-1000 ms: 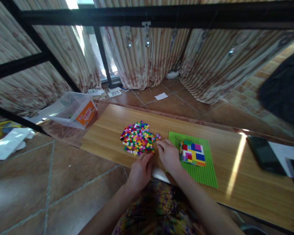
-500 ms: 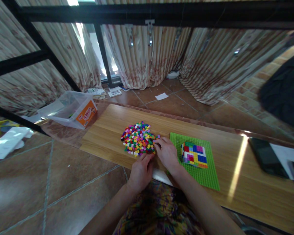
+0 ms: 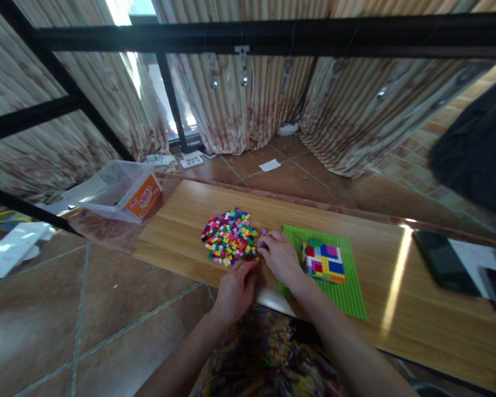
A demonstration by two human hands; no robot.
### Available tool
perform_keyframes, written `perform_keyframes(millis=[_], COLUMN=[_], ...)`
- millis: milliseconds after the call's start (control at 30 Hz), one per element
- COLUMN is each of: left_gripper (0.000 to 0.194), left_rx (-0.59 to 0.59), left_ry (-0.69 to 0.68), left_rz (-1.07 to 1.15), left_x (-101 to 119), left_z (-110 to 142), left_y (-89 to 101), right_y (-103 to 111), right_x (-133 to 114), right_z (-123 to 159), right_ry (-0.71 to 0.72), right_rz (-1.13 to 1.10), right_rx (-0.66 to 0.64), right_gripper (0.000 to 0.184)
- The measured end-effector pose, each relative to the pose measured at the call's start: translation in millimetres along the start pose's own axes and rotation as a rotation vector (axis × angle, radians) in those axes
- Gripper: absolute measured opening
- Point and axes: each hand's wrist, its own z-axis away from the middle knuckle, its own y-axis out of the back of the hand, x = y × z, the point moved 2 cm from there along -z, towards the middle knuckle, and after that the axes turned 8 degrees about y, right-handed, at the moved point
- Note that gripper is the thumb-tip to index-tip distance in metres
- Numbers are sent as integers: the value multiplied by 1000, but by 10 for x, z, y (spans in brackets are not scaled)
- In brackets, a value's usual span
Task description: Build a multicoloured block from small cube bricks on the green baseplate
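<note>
Brick pile (image 3: 231, 238) lies between clear bin (image 3: 111, 207) and hands (image 3: 280, 257).

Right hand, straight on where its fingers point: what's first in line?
Most likely the right edge of the loose brick pile, immediately ahead of the right hand. Whether they already touch is unclear in this view.

On the table (image 3: 177, 220), a pile of bricks (image 3: 231, 237) lies left of the baseplate (image 3: 349, 300), which carries a brick block (image 3: 324, 260). The left hand (image 3: 236, 292) is at the pile's near side, the right hand (image 3: 281, 256) between pile and baseplate. A box (image 3: 143, 196) stands beyond the table's left end; a device (image 3: 444, 262) lies right of the baseplate.
</note>
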Motion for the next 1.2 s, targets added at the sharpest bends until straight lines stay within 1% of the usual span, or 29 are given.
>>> perform_keyframes(millis=[67,133,233,300,333,400,467,533,667,767,867,1000,1100,1200], left_gripper=[26,26,32,33,30,24,20,19,19,18,17,21,24,25], left_rx=[31,81,141,148,142,123,108,112,91,51,-3,-55,-56,-26], left_ry=[25,60,90,72,50,-7,-46,-37,55,151,273,366,403,401], left_rz=[68,149,246,268,260,218,180,184,296,486,691,841,870,814], left_x=[8,34,118,195,233,301,342,350,327,333,370,416,394,331], left_z=[-13,-33,-72,-97,-107,-119,-122,-119,-112,-118,-140,-173,-187,-197], left_y=[14,35,71,88,93,97,94,87,51,32,44,79,83,72], right_y=[51,122,210,229,229,221,212,208,225,236,223,212,288,460], right_x=[-24,-74,-181,-253,-282,-318,-332,-341,-366,-370,-354,-338,-310,-189], right_z=[10,59,182,274,316,383,424,444,458,472,492,500,518,612], right_ry=[-14,-63,-205,-332,-395,-503,-570,-610,-634,-613,-602,-614,-573,-520], right_rz=[-54,-198,-618,-914,-1026,-1166,-1236,-1277,-1276,-1237,-1275,-1318,-1203,-985], right_rx=[31,81,130,131,136,168,220,257,271,263,260,257,296,357], right_gripper=[9,11,21,28,30,34,35,36,37,37,35,31,31,32])
